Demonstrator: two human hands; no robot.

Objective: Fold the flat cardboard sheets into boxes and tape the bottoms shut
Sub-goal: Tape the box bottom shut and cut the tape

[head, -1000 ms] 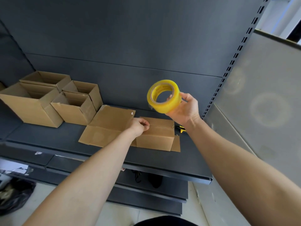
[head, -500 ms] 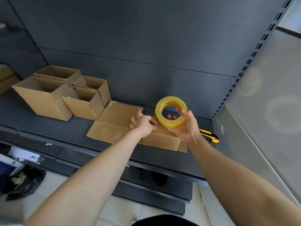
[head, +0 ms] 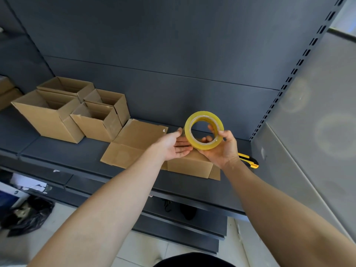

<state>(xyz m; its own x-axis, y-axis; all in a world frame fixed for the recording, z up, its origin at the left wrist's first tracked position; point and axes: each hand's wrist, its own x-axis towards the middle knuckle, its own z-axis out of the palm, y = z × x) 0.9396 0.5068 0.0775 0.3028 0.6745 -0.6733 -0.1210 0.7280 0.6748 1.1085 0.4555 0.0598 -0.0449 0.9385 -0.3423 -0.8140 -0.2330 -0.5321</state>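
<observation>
A yellow tape roll [head: 193, 140] is held up over the shelf by my right hand [head: 221, 149], fingers through its core and thumb on the rim. My left hand [head: 173, 146] is open, palm up, its fingertips at the roll's left edge. Below both hands a folded cardboard box [head: 189, 164] lies bottom-up on the dark shelf [head: 57, 153]. A flat cardboard sheet [head: 134, 140] lies just left of it, partly under my left hand.
Several assembled open boxes [head: 50, 114] stand at the left of the shelf. A yellow utility knife [head: 248, 160] lies right of the folded box. A slotted upright [head: 289, 79] and a grey side panel [head: 312, 122] bound the right. A black bag [head: 28, 214] sits on the floor.
My left hand lifted off the box seam and opened toward the tape roll. My right hand brought the roll down from high above to just over the box.
</observation>
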